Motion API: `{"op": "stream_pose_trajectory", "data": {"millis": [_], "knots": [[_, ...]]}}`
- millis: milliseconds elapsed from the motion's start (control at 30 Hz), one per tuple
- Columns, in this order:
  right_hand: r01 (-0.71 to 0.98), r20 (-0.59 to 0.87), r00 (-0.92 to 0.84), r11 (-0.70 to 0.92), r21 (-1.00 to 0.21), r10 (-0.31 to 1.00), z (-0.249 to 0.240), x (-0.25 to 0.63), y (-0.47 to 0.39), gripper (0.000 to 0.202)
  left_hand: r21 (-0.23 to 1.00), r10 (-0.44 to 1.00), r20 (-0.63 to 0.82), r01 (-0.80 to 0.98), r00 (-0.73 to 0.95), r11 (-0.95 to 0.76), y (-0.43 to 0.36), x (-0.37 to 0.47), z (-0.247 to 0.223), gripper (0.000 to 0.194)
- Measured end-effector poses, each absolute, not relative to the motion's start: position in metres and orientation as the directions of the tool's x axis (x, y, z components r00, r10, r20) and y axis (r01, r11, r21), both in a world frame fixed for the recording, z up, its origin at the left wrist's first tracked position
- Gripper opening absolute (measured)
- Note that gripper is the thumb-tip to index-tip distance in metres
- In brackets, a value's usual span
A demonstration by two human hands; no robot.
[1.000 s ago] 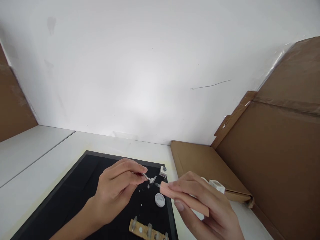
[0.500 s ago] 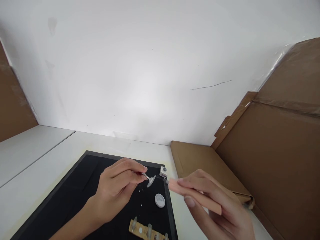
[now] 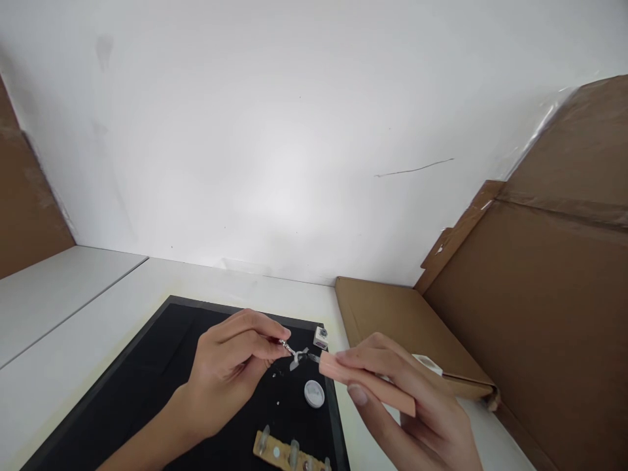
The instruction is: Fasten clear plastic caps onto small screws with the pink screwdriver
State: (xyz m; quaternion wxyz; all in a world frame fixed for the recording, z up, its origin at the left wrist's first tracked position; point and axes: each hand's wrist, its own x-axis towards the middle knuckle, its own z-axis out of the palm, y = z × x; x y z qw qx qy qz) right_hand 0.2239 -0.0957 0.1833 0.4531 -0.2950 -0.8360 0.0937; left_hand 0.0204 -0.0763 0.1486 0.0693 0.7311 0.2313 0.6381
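My left hand [image 3: 230, 366] pinches a thin silvery metal stem [image 3: 284, 344] between thumb and fingers. At the stem's end sits a small translucent whitish piece [image 3: 296, 361], shaped like a false nail tip. My right hand [image 3: 417, 399] is closed around a small brush with a peach-coloured, square-sided handle [image 3: 367, 381]. The brush's dark, thin end [image 3: 310, 357] reaches the whitish piece and seems to touch it. Both hands are held up over the right part of a black mat [image 3: 147, 373].
A small white block [image 3: 320, 336] and a round white lid-like dish [image 3: 314, 394] lie on the mat. Nearer me, a tan strip [image 3: 275, 453] bears several upright translucent pieces. A flat cardboard box [image 3: 392, 314] and a white object [image 3: 428, 364] are on the right.
My right hand has moved left with the brush, bringing its thin end to the whitish piece. The white object behind that hand has come into view. My left hand has barely moved.
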Motion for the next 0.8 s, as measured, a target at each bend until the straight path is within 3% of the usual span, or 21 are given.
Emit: {"op": "stream_pose_trajectory", "data": {"millis": [133,300,500,800], "knots": [[0.430,0.724,-0.364,0.795,-0.428,0.586,0.1850,0.2239,-0.0954,0.018,0.620,0.622,0.783,0.079,0.005,-0.781,-0.0786,0.0204,0.1488,0.022],[0.442,0.744,-0.304,0.780,-0.443,0.595,0.1827,0.2250,-0.0952,0.015,0.852,0.865,0.500,-0.202,0.036,-0.484,-0.0787,0.0189,0.1510,0.019],[0.411,0.776,-0.297,0.808,-0.423,0.557,0.1818,0.2242,-0.0985,0.018,0.897,0.946,0.292,-0.381,0.137,-0.222,-0.0735,0.0174,0.1497,0.016],[0.372,0.751,-0.384,0.834,-0.407,0.538,0.1822,0.2213,-0.0977,0.018,0.880,0.940,0.233,-0.466,0.251,-0.094,-0.0718,0.0204,0.1525,0.016]]}}
